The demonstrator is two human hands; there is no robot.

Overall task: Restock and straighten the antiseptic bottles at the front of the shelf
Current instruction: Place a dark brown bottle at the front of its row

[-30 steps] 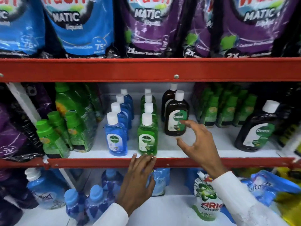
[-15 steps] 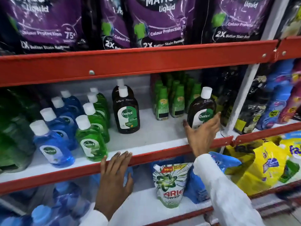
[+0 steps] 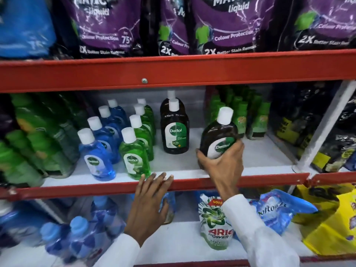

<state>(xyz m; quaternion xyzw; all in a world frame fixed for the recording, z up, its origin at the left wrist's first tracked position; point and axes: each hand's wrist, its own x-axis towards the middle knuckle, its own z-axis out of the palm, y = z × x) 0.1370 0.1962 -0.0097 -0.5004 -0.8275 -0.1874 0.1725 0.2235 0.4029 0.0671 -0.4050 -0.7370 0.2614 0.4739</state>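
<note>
My right hand [image 3: 223, 166] is closed around a dark brown antiseptic bottle [image 3: 218, 135] with a white cap, held tilted right, just above the white shelf [image 3: 260, 155]. Another dark brown bottle [image 3: 174, 130] stands upright to its left, with one more behind it. A row of green antiseptic bottles [image 3: 134, 157] and a row of blue ones [image 3: 96, 157] stand further left, running front to back. My left hand [image 3: 150, 201] rests flat, fingers apart, on the red front rail [image 3: 77, 189] just below the front green bottle.
Small green bottles [image 3: 240, 114] crowd the back right of the shelf, larger green bottles [image 3: 38, 143] the left. Purple detergent pouches [image 3: 221, 26] hang above a red rail [image 3: 173, 70]. Below lie a detergent pouch [image 3: 213, 224], blue packs and blue bottles [image 3: 81, 239]. A grey upright [image 3: 323, 124] bounds the right.
My right hand has closed on the right-hand dark bottle and carried it left towards the other dark bottles, tilting it. The view swung back left. My left hand stays on the rail.
</note>
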